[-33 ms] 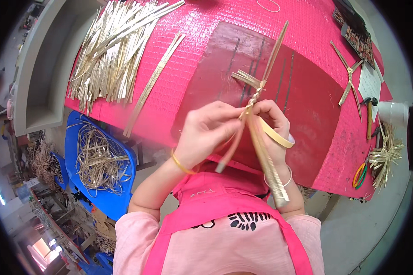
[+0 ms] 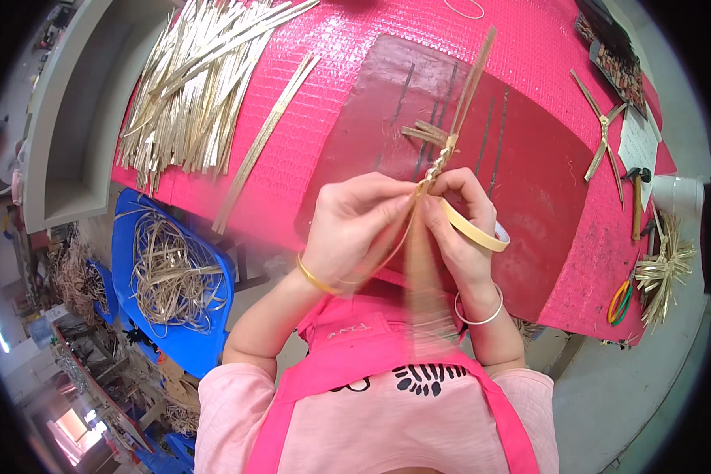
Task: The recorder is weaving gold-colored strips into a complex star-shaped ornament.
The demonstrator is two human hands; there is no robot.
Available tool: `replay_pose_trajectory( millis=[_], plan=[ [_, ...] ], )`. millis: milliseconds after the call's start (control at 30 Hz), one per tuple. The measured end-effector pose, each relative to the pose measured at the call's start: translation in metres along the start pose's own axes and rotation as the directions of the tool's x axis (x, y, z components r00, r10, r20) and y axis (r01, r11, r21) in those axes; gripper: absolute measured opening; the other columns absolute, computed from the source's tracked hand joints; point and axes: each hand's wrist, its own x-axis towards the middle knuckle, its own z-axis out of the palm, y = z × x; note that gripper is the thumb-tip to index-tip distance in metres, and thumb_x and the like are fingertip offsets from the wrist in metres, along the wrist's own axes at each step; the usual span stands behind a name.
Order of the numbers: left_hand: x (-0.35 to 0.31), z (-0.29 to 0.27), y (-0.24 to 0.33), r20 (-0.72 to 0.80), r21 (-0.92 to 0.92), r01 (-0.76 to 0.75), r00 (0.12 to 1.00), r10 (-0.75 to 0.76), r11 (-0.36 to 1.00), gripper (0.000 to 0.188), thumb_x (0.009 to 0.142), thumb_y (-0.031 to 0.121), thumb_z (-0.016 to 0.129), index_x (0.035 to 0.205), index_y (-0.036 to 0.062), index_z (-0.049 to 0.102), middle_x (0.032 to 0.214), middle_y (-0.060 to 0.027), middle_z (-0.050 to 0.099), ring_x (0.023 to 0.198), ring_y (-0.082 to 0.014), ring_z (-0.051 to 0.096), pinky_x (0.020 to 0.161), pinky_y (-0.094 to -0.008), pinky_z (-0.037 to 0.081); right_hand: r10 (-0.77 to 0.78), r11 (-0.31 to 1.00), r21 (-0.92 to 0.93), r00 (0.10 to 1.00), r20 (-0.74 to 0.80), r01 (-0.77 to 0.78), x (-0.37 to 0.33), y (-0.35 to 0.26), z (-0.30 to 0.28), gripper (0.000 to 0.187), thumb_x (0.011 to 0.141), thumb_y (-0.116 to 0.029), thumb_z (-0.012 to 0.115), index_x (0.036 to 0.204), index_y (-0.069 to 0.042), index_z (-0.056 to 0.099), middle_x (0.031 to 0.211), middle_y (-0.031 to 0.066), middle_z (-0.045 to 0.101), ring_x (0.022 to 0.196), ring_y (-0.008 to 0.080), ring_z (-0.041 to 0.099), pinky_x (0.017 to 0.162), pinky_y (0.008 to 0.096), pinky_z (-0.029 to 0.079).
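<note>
Over the dark red mat (image 2: 537,205), a braid of gold strips (image 2: 438,167) hangs between my hands. My left hand (image 2: 355,221) pinches its lower left side with thumb and fingertips. From the other side, my right hand (image 2: 462,225) grips it with bent fingers. A roll of pale yellow tape (image 2: 478,235) sits around fingers of my right hand. Long strip ends stick up past the braid, and short stubs (image 2: 424,133) jut to its left. Below my hands the loose strips (image 2: 428,296) are smeared by motion.
Many cut gold strips (image 2: 193,95) lie at the far left, with a separate strip pair (image 2: 265,142) nearby. A blue bin (image 2: 223,316) holds tangled strips. On the right are a woven piece (image 2: 603,130), a hammer (image 2: 637,205), scissors (image 2: 620,304) and a gold bundle (image 2: 665,272).
The loose strips below my hands have swung left and blurred. My right fingers have shifted slightly at the braid, and the tape roll has turned a little. Both hands keep their grip.
</note>
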Motion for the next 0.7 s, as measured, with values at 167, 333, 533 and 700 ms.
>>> replay_pose_trajectory(
  millis=[167,333,533,700],
  plan=[
    [-0.001,0.009,-0.007,0.013,-0.476,0.179,0.980,-0.197,0.861,0.021,0.078,0.003,0.053,0.097,-0.0046,0.054,0.090,-0.0094,0.057,0.080,-0.0128,0.055,0.068,-0.0216,0.045,-0.171,0.970,-0.181,0.984,-0.047,0.160,0.001,-0.004,0.002,0.010,0.069,-0.010,0.061,0.068,-0.005,0.052,0.066,0.0049,0.052,0.068,0.0199,0.047,0.071,0.0312,0.032],
    [0.005,0.004,-0.004,0.025,0.274,-0.059,0.998,0.055,0.960,0.017,0.076,0.002,0.054,0.092,-0.0027,0.056,0.088,-0.0076,0.058,0.081,-0.0128,0.054,0.072,-0.0243,0.043,-0.413,0.846,-0.393,0.909,-0.053,0.361,0.005,-0.009,0.006,0.007,0.069,-0.005,0.059,0.065,-0.005,0.053,0.065,0.0049,0.051,0.068,0.0208,0.046,0.073,0.0326,0.031],
    [0.005,0.028,-0.027,-0.054,-0.777,0.072,0.982,-0.180,0.626,0.012,0.080,0.011,0.051,0.090,0.0063,0.055,0.081,-0.0040,0.058,0.073,-0.0117,0.054,0.068,-0.0264,0.042,0.053,0.880,0.454,0.922,-0.384,0.139,0.010,0.006,0.025,0.011,0.083,-0.012,0.047,0.075,-0.003,0.045,0.070,0.0010,0.046,0.067,0.0084,0.042,0.064,0.0203,0.034],
    [0.010,0.021,-0.027,-0.248,-0.652,-0.026,0.952,-0.181,0.758,0.012,0.081,0.012,0.051,0.090,0.0074,0.055,0.081,-0.0021,0.057,0.071,-0.0109,0.054,0.063,-0.0258,0.044,0.283,0.955,-0.167,0.922,0.264,-0.245,0.029,0.001,-0.057,0.018,0.079,-0.012,0.046,0.089,0.000,0.054,0.071,0.0067,0.053,0.067,0.0146,0.048,0.064,0.0267,0.037]
  ],
)
